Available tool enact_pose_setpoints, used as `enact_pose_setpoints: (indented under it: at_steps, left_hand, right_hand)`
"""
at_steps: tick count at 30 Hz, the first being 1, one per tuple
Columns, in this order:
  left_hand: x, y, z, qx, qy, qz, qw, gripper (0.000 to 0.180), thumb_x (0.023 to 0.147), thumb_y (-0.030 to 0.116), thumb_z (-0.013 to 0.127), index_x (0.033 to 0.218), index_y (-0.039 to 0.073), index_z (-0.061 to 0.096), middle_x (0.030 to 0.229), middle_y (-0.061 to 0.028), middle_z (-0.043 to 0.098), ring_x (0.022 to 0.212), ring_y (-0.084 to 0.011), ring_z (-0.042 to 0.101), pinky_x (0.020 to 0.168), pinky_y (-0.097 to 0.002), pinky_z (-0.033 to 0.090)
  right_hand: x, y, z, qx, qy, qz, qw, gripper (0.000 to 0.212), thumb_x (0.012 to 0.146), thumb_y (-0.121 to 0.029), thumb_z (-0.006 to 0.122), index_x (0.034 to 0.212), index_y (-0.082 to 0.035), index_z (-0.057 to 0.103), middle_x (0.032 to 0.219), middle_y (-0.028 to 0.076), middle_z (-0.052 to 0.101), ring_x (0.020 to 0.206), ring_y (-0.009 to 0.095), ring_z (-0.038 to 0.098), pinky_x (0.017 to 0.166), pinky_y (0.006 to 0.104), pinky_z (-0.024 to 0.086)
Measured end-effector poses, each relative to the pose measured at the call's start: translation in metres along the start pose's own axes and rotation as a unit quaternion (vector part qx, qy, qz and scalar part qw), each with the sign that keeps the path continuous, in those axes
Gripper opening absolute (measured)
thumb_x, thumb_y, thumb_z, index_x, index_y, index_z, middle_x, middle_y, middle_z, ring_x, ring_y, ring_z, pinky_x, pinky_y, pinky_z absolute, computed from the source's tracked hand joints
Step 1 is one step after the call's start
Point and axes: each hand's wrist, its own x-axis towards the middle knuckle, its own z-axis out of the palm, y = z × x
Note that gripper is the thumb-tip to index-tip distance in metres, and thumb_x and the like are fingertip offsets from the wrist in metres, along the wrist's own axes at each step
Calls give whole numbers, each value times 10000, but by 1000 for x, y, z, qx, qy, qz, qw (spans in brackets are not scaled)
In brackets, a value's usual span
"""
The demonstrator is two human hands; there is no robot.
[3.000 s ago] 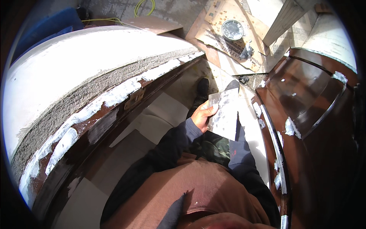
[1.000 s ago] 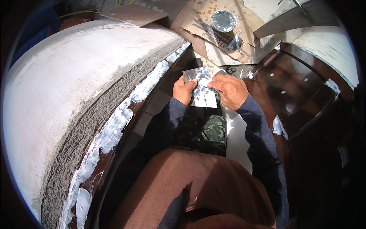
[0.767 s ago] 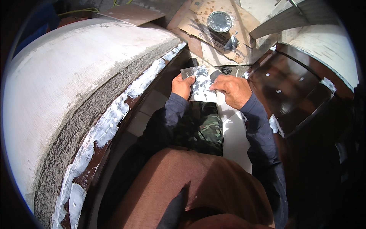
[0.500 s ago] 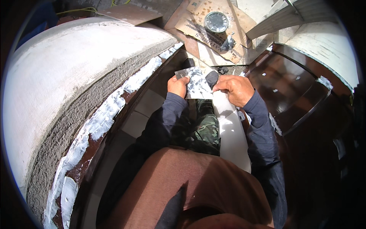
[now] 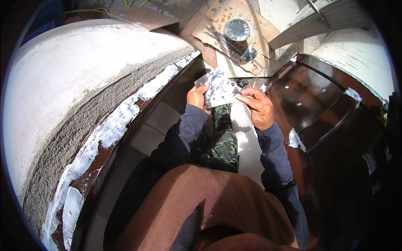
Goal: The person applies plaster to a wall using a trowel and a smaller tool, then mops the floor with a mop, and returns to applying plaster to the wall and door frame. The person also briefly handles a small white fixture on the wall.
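My left hand (image 5: 197, 96) grips a thin, flat sheet (image 5: 220, 88) by its left edge, thumb on top. White putty with dark gaps is smeared over the sheet. My right hand (image 5: 259, 105) is closed, its thumb and fingers pinching at the sheet's right corner; whether a separate thin blade is also in them cannot be made out. Both hands are in front of me, above my camouflage trousers (image 5: 224, 144). To the left, a dark brown wooden edge (image 5: 90, 175) carries a thick, uneven band of white putty (image 5: 111, 129).
A curved white wall (image 5: 92, 54) with a rough grey cement border stands at left. Glossy brown wood panelling (image 5: 312, 92) with white putty patches is at right. Ahead, a round tin (image 5: 236, 30) sits on flattened cardboard (image 5: 217, 29). A yellow cord (image 5: 90, 10) lies far left.
The right hand has shifted slightly down and turned, its fingers now at the sheet's right corner. The sheet has tilted a little in the left hand. The view has moved slightly.
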Motion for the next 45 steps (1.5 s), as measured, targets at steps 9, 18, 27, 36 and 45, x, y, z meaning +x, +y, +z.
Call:
enact_pose_setpoints:
  at_steps: [9,18,27,36,45]
  left_hand:
    - [-4,15,4,163,-82,175,968,264,881,15,542,1132,-51,586,991,-112,665,819,-177,656,756,-296,526]
    - [-9,11,20,208,-49,216,953,172,871,24,573,1020,-34,635,889,-44,671,762,-101,592,713,-261,484]
    - [-5,18,-1,173,14,196,965,227,842,5,558,1051,-62,616,920,-88,672,780,-164,640,735,-289,505]
    - [-11,11,7,6,-30,89,996,279,872,25,544,1135,-65,567,1006,-119,656,822,-190,654,764,-317,532]
    - [-13,27,9,231,-102,238,938,252,867,-10,557,1115,-44,586,994,-77,655,832,-134,616,775,-275,493]
  right_hand:
    - [17,-14,-27,-146,-25,-33,988,411,674,109,579,1009,-83,720,972,97,666,855,294,632,734,348,508]
    - [40,-44,-25,-175,-151,-23,973,365,697,76,586,984,-110,711,891,64,654,831,269,656,691,349,531]
    - [32,-23,-51,-153,-203,-13,967,332,711,68,591,927,-145,729,904,17,653,817,242,636,674,328,522]
    - [7,-11,-2,-24,-7,-18,1000,383,728,150,606,1031,-54,722,1019,103,629,936,247,616,775,316,506]
    - [31,-35,-27,-222,-99,-41,969,407,676,87,590,1010,-109,715,954,88,657,852,287,628,700,350,519]
